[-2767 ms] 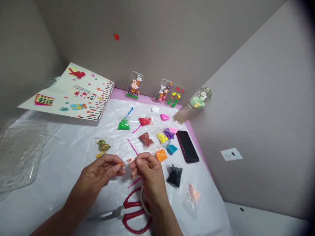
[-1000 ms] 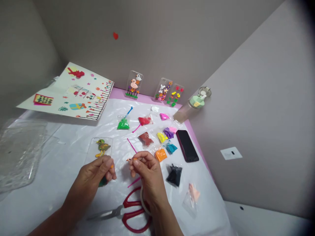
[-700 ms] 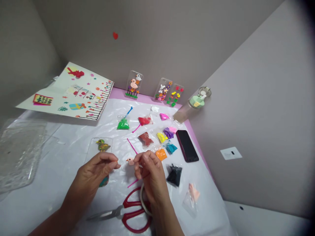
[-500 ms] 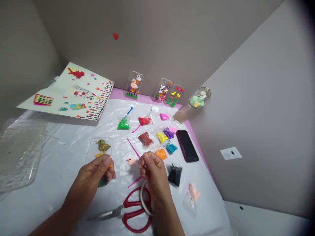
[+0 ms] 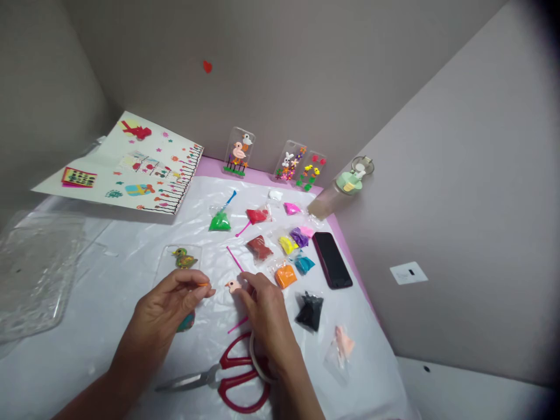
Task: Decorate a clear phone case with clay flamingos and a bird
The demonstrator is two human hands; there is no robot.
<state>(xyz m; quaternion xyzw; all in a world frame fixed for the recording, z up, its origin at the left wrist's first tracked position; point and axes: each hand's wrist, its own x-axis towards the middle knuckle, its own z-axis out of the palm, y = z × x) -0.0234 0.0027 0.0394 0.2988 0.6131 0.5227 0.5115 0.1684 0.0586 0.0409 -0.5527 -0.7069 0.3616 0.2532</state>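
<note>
My left hand [image 5: 172, 297] pinches a tiny orange clay bit [image 5: 202, 284] between its fingertips. Just beyond it lies a clear phone case [image 5: 177, 262] bearing a green clay duck [image 5: 184, 258]. A teal-green clay piece [image 5: 186, 322] shows below that hand, partly hidden. My right hand [image 5: 265, 306] curls beside a small pink clay bird head [image 5: 233, 286], its fingertips at or against the piece. I cannot tell whether it grips it. A thin pink stick [image 5: 235, 259] lies above the head, and another pink stick [image 5: 238, 325] shows below it.
Red-handled scissors [image 5: 231, 379] and a white tape roll [image 5: 258, 361] lie under my right wrist. Several bagged clay colours [image 5: 286, 275] and a black phone [image 5: 332, 259] lie right. A clear plastic tray [image 5: 37, 268] sits left; decorated cases [image 5: 238, 151] stand behind.
My right hand has come back to the pink head after moving off it. My left hand has shifted up and right, now above the teal-green piece.
</note>
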